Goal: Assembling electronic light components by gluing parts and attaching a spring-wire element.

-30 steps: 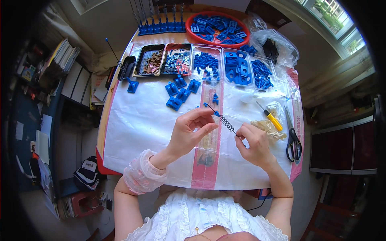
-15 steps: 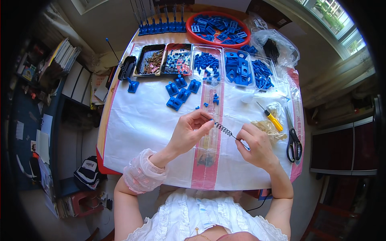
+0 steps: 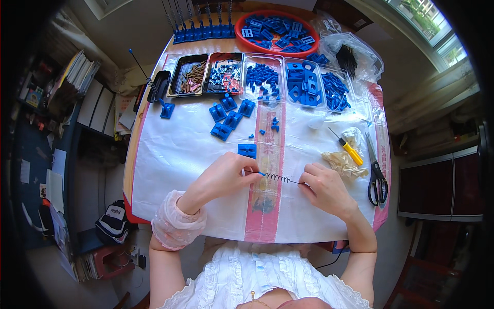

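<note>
Between my hands stretches a dark coiled spring (image 3: 277, 177) with straight wire ends and a blue piece at its left end. My left hand (image 3: 237, 174) is closed in a pinch at that blue piece. My right hand (image 3: 321, 184) pinches the wire at the spring's right end, its fingertips partly hidden. Just beyond my left hand a blue square base (image 3: 247, 150) lies on the white sheet. Farther off, several similar blue bases (image 3: 232, 120) sit in a cluster, with small blue pieces (image 3: 275, 125) to their right.
Trays along the back hold brown screws (image 3: 194, 77), small metal nuts (image 3: 225, 77) and blue plastic parts (image 3: 303, 85). Behind them are a red basin (image 3: 238, 36) and a row of assembled spring stands (image 3: 203, 35). Black scissors (image 3: 377, 180) and a yellow screwdriver (image 3: 352, 153) lie at the right.
My left hand has moved down and a little left, bringing the spring nearer to me and more level. The blue base beyond my left hand has come into view.
</note>
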`<state>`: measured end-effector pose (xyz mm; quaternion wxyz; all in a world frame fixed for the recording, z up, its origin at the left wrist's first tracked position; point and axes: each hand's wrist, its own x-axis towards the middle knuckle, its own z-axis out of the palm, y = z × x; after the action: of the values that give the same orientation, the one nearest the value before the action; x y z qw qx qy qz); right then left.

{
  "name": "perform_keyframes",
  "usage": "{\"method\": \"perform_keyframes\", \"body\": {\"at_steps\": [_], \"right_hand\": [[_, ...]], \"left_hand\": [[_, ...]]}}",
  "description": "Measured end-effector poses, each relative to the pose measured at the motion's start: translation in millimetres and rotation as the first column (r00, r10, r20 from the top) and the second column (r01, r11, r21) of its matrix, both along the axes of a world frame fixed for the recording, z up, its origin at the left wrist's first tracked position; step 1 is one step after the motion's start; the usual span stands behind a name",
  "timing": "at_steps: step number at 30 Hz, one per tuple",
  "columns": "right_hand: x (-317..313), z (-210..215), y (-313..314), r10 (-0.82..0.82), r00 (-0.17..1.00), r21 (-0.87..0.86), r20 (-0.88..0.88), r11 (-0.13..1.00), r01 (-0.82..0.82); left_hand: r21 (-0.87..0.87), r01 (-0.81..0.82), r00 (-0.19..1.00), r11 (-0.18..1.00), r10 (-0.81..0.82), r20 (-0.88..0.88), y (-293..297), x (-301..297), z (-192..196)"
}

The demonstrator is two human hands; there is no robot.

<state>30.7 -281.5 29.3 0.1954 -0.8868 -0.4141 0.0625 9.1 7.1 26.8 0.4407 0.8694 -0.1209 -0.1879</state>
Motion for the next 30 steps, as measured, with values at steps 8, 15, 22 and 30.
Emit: {"method": "perform_keyframes", "body": {"at_steps": [8, 15, 22, 30], "right_hand": [[0.9, -5.4, 3.8, -0.012, 0.998, -0.03, 0.058, 0.999, 0.014], [26.9, 14.3, -16.9, -0.371, 0.914, 0.214, -0.163, 0.891, 0.4], [85.8, -6.2, -29.5, -0.517, 0.852, 0.262, -0.082, 0.813, 0.519], [108.8, -30.5, -10.5, -0.506, 0.86, 0.307, -0.061, 0.811, 0.499]], "left_hand": [[0.182, -0.018, 0.954, 0.983, -0.038, 0.296, -6.3, -10.9, -0.2], [0.264, 0.044, 0.953, 0.964, -0.12, 0.278, -5.3, -15.7, 2.3], [0.3, 0.077, 0.93, 0.951, -0.177, 0.322, -4.1, -15.5, -2.4], [0.234, 0.078, 0.93, 0.969, -0.155, 0.332, -2.3, -15.8, -4.0]]}}
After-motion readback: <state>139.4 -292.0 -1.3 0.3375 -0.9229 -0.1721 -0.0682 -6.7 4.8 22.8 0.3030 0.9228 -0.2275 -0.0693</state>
